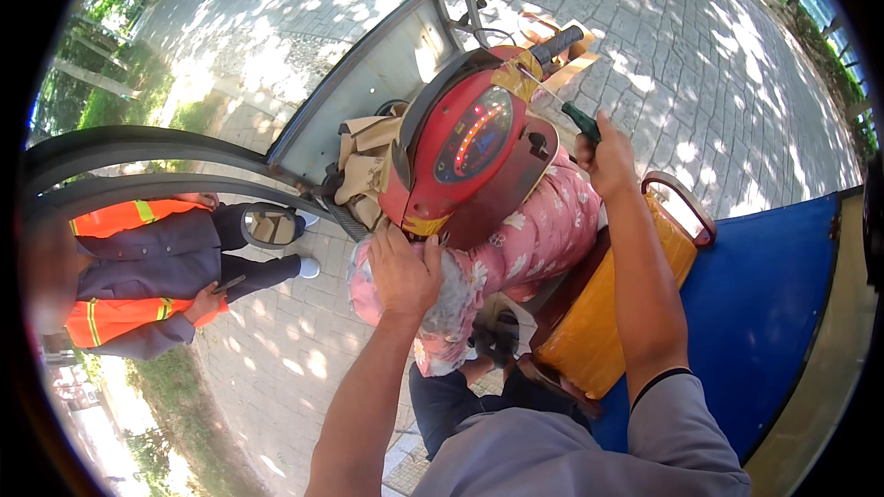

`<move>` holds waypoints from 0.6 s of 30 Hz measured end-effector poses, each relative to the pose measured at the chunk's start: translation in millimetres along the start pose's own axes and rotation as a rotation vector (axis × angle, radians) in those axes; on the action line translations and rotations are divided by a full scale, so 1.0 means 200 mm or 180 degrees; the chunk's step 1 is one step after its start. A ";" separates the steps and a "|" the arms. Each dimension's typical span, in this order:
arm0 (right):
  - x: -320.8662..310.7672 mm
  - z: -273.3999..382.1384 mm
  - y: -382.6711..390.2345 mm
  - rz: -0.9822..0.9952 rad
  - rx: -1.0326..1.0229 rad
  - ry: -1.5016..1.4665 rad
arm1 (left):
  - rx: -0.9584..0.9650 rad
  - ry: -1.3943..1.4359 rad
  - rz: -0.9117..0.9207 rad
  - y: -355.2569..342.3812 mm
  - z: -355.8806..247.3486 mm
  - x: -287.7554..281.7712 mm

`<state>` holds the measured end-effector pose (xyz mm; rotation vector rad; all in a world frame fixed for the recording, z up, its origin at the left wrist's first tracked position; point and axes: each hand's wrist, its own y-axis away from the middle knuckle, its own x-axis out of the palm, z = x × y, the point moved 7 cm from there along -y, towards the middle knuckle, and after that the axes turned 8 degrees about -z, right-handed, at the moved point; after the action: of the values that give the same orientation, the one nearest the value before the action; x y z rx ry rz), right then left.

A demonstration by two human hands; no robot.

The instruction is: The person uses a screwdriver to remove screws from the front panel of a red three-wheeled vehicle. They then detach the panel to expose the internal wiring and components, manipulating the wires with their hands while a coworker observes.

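Observation:
A red dashboard cowl (431, 124) with a lit oval display (474, 143) sits at the middle of a vehicle's handlebar. My right hand (610, 161) is closed round the green handle of a screwdriver (582, 121). Its thin shaft points up and left toward yellow tape (512, 85) on the cowl's far right end; whether the tip touches a screw is too small to tell. Over the cowl's near left end lies my left hand (403, 271), fingers bent at its edge, with a pink floral quilted cover (529, 235) trimmed in grey fluff beneath.
A black handlebar grip (558, 43) sticks out beyond the cowl. Brown cloth (364, 156) hangs by the grey front panel (354, 83). A yellow-brown seat (589, 340) and blue panel (737, 313) lie right. At left stands a person in an orange vest (138, 267), near a mirror (272, 225).

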<state>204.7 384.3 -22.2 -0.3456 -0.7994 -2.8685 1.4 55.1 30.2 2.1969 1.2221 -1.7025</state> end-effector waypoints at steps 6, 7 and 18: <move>-0.02 0.04 -0.02 -0.0028 -0.0985 -0.0277 | 0.0067 -0.0036 -0.0029 -0.01 -0.03 0.01; 0.01 0.03 -0.01 0.0035 -0.0782 -0.0328 | 0.0089 -0.0062 -0.0048 0.00 -0.02 0.00; -0.01 0.05 0.00 -0.0041 -0.0704 -0.0339 | 0.0047 -0.0022 0.0009 -0.01 -0.02 0.00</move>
<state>208.6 389.4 -14.8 -0.5244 -0.5009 -2.9778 2.9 58.4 31.3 2.1982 1.2082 -1.7222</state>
